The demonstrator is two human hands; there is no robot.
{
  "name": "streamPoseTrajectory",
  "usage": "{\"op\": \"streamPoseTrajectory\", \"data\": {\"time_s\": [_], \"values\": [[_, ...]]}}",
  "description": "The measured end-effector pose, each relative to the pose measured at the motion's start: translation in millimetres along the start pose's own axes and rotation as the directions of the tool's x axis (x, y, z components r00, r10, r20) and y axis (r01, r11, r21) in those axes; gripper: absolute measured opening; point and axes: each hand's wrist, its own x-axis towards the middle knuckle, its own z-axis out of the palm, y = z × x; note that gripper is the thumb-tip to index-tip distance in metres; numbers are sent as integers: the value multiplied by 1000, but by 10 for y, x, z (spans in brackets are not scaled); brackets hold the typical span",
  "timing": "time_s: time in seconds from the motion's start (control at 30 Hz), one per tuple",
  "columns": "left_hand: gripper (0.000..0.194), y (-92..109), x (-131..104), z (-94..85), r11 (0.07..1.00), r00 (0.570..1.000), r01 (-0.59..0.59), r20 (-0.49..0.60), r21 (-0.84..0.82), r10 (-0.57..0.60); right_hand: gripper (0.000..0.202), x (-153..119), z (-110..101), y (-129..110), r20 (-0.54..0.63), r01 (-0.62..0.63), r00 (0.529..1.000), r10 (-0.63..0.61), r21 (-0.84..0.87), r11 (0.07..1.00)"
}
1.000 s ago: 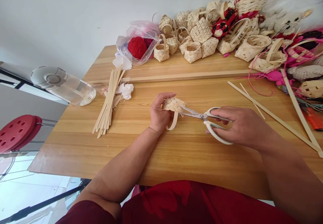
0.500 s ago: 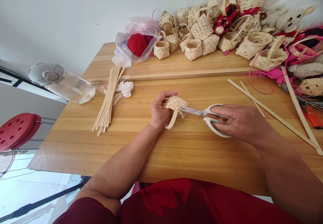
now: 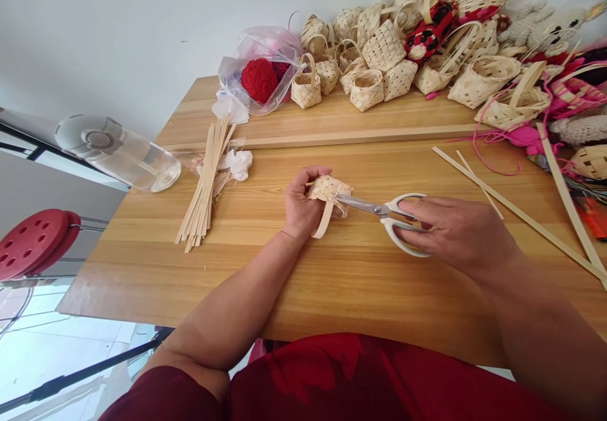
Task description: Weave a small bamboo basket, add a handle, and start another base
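A small woven basket of pale wood strips is gripped in my left hand above the middle of the table. The basket is tipped, with its strip handle hanging toward me. My right hand has its fingers through the white loops of a pair of scissors. The scissor blades point left, and their tips are at the basket's near right side, by thin strip ends. Whether the tips touch the weave is hard to make out. My left fingertips are partly hidden behind the basket.
Several finished baskets line the table's back, beside red yarn in a plastic bag. Loose strips lie left, near a clear bottle. Long strips lie right. Red stools stand beyond the table's left edge.
The scissor handles have closed slightly, and the tips have shifted a little left against the basket. The whole view has moved slightly; my left hand keeps its hold.
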Motion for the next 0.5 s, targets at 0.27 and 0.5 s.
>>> {"op": "streamPoseTrajectory", "data": {"time_s": [0.27, 0.5], "values": [[35, 40, 0, 20, 997, 999, 1, -33, -80, -4, 13, -14, -24, -54, 45, -25, 999, 25, -7, 1000], [37, 35, 0, 23, 996, 999, -3, -36, -89, -1, 14, -4, -32, -81, -13, -12, 1000, 11, -100, 995]]}}
